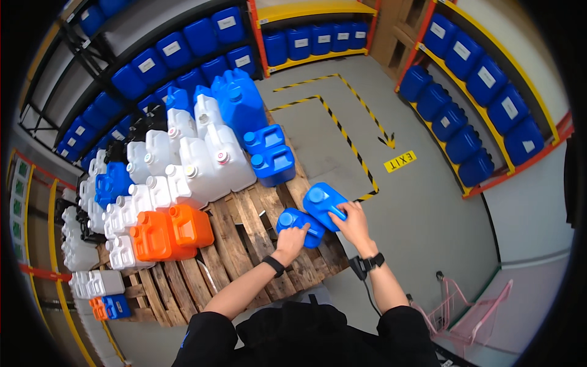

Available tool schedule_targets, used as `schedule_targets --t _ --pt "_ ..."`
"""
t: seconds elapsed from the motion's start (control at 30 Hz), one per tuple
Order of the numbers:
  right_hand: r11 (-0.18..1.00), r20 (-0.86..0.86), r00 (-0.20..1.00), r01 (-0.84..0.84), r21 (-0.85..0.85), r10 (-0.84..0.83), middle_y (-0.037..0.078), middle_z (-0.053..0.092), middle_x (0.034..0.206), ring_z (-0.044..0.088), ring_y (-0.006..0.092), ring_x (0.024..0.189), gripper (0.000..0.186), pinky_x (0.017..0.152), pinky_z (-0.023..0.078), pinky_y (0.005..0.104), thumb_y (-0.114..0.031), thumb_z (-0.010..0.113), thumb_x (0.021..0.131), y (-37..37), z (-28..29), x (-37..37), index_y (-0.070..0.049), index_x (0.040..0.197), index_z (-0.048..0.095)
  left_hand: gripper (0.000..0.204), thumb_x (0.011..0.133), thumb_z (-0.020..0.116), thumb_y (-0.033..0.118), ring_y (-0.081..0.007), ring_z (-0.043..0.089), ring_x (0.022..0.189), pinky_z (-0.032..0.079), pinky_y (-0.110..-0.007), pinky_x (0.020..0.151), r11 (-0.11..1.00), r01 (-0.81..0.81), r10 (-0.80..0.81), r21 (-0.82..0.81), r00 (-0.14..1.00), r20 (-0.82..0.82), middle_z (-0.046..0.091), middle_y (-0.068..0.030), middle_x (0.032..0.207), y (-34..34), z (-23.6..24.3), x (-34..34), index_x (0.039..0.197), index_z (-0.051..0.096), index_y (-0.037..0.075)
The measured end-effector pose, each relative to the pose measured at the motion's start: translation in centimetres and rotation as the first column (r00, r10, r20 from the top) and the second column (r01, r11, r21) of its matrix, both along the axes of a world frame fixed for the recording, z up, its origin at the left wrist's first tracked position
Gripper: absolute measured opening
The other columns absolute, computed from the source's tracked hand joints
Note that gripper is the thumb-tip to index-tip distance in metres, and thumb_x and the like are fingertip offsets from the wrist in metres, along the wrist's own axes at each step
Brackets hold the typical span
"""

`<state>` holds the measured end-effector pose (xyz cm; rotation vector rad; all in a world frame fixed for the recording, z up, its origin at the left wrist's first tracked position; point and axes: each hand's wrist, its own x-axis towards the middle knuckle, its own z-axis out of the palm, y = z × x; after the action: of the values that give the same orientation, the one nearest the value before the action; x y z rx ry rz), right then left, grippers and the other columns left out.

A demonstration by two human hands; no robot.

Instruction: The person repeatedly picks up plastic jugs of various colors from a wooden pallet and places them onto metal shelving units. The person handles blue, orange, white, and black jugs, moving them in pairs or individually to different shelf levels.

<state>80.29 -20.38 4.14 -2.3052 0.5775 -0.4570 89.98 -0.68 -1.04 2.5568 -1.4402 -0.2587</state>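
Two small blue jerrycans are in my hands at the near right corner of the wooden pallet. My left hand closes on the handle of the nearer jerrycan, whose round cap faces up. With my right hand I grip the handle of the other jerrycan, which sits slightly farther off and to the right. The two jerrycans touch or nearly touch. Whether either one rests on the boards I cannot tell. Just beyond them stand two more small blue jerrycans side by side.
White jerrycans, orange jerrycans and a tall blue jerrycan crowd the pallet's left and far parts. Racks with blue drums line the walls. Black-and-yellow tape marks the floor. A pink metal frame stands at the lower right.
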Motion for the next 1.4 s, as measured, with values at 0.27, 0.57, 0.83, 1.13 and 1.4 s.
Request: schedule_targets --t 0.27,0.57,0.83,1.13,1.4 --pt "0.852 -0.097 0.861 0.508 0.124 -0.5 0.005 0.059 0.07 0.051 0.0141 0.064 0.024 0.059 0.043 0.0308 -0.02 0.078 0.08 8.9 -0.6 -19.0 0.0 0.084 0.065 0.027 0.087 0.065 0.031 -0.0331 0.062 0.091 0.055 -0.042 0.061 0.989 0.054 -0.053 -0.136 0.999 0.01 0.059 -0.019 0.1 2.6 -0.3 -1.7 0.104 0.063 0.01" --pt "0.144 -0.237 0.203 0.959 0.244 -0.95 -0.005 0.048 0.063 0.04 0.0039 0.059 0.027 0.052 0.036 0.0237 -0.022 0.08 0.081 30.0 1.7 -38.8 -0.003 0.08 0.061 0.02 0.091 0.058 0.009 -0.0359 0.063 0.095 0.05 -0.045 0.077 0.821 0.399 -0.51 -0.409 0.835 -0.209 0.065 -0.0152 0.102 3.7 2.1 -4.2 0.111 0.055 0.006" --pt "-0.499 -0.053 -0.512 0.8 0.334 -0.857 -0.005 0.055 0.066 0.048 0.0035 0.061 0.024 0.053 0.04 0.0225 -0.018 0.079 0.083 51.1 1.4 -47.9 -0.002 0.083 0.061 0.024 0.092 0.06 0.015 -0.0423 0.065 0.084 0.05 -0.048 0.07 0.538 0.802 -0.839 -0.259 0.482 -0.252 0.066 -0.0218 0.094 5.6 5.0 -19.9 0.114 0.052 0.008" --pt "-0.694 0.087 -0.871 0.442 0.568 -0.483 0.002 0.066 0.075 0.057 0.0062 0.065 0.02 0.058 0.045 0.0221 -0.014 0.075 0.086 70.4 1.5 -56.2 0.003 0.091 0.065 0.029 0.094 0.061 0.025 -0.0412 0.067 0.078 0.051 -0.05 0.067 -0.063 0.933 -0.95 -0.353 -0.165 -0.265 0.069 -0.0209 0.092 14.5 9.3 -46.9 0.118 0.051 0.012" --pt "-0.696 0.231 -0.904 0.425 0.579 -0.361 -0.001 0.06 0.069 0.05 0.0052 0.061 0.021 0.055 0.041 0.0238 -0.013 0.075 0.085 80.3 1.3 -66.2 0.0 0.084 0.06 0.027 0.095 0.06 0.024 -0.0447 0.066 0.087 0.052 -0.052 0.074 -0.485 0.829 -0.803 -0.28 -0.548 -0.234 0.069 -0.022 0.102 27.6 11.1 -72.7 0.115 0.051 0.009"
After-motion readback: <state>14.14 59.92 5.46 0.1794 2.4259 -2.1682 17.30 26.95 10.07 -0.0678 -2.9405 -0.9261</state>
